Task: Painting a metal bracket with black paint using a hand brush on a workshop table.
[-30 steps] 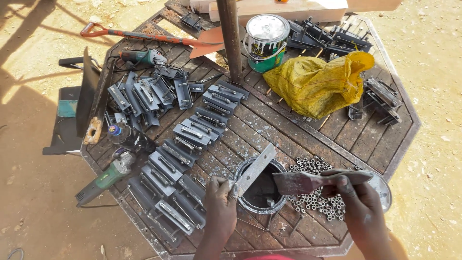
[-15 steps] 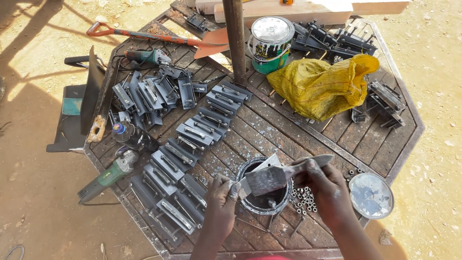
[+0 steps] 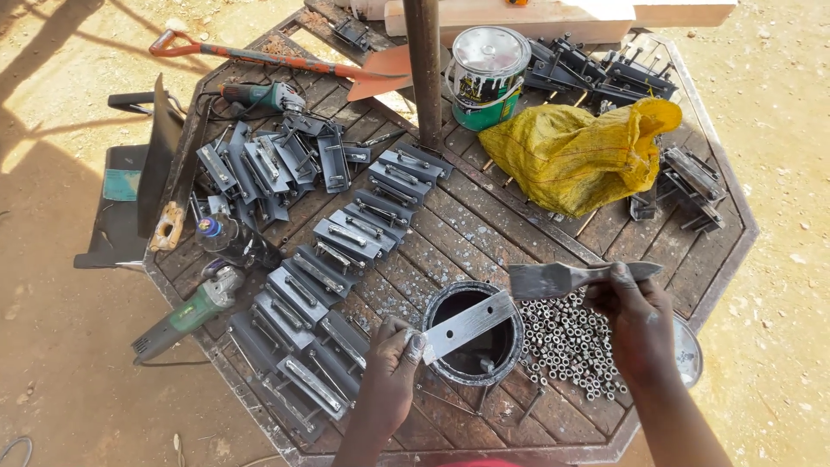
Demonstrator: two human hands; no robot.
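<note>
My left hand (image 3: 391, 374) grips one end of a flat grey metal strip (image 3: 471, 324) and holds it over an open can of black paint (image 3: 474, 335). My right hand (image 3: 637, 313) holds a flat paintbrush (image 3: 553, 278) by its handle, bristles pointing left, raised above the can's far rim and apart from the strip. A pile of small metal nuts (image 3: 566, 344) lies just right of the can, under my right hand.
Rows of grey-painted metal latches (image 3: 346, 238) cover the left half of the wooden octagonal table (image 3: 484, 220). A yellow sack (image 3: 575, 156), a closed paint tin (image 3: 488, 73), a post (image 3: 425, 69), a shovel (image 3: 285, 62) and two angle grinders (image 3: 186, 316) are there too.
My right hand has lifted the brush up and to the right, off the strip and away from the can. My left hand still holds the strip over the can.
</note>
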